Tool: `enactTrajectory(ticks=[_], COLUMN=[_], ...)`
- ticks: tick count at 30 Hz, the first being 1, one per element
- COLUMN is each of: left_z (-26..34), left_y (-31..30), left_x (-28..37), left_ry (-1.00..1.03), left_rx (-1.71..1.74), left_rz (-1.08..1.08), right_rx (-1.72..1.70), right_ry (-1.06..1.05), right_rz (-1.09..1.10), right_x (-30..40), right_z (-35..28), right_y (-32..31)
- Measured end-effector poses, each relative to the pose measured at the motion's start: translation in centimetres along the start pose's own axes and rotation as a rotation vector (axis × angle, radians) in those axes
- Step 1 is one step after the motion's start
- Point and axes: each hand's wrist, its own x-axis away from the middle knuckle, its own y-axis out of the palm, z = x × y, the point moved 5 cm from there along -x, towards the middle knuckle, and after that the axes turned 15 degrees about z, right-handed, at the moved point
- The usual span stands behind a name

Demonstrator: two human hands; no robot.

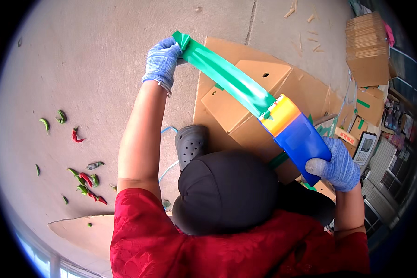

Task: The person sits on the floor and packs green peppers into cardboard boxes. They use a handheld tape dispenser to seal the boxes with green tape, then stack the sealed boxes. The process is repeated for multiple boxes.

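Note:
A strip of green packing tape is stretched taut between my hands. My left hand, in a blue-and-white knitted glove, pinches its crumpled free end. A blue tape dispenser with a yellow-orange head and a white toothed edge is in my gloved right hand, the thumb lying on its side. Below the tape is a cardboard box with punched holes and a piece of green tape on it. The box's lower part is hidden by my knee and the dispenser.
Red and green chili peppers lie scattered on the concrete floor. My grey clog is beside the box. Stacked flattened cartons stand at the upper right, a white device with a display below them. A cardboard sheet lies at the lower left.

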Motion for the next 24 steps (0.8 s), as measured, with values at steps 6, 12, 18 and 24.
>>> enactTrajectory(ticks=[6,12,18,24], left_z=[-10.7,-13.1,-11.8,-9.0], left_y=[1.8,5.4,5.9,4.2], left_x=[-2.9,2.7,3.0,2.7], left_ry=[0.023,0.115,0.261,0.371], left_rx=[-0.273,-0.578,-0.896,-0.990], left_rz=[-0.035,-0.004,-0.062,0.261], right_rx=[0.093,0.052,0.029,0.124], right_ry=[0.001,0.094,0.064,0.026], right_rz=[-0.029,-0.063,-0.088,-0.108], right_x=[-1.7,-2.1,-2.3,-2.5], right_z=[-1.3,-0.7,-0.7,0.0], right_y=[0.3,0.1,0.2,0.3])
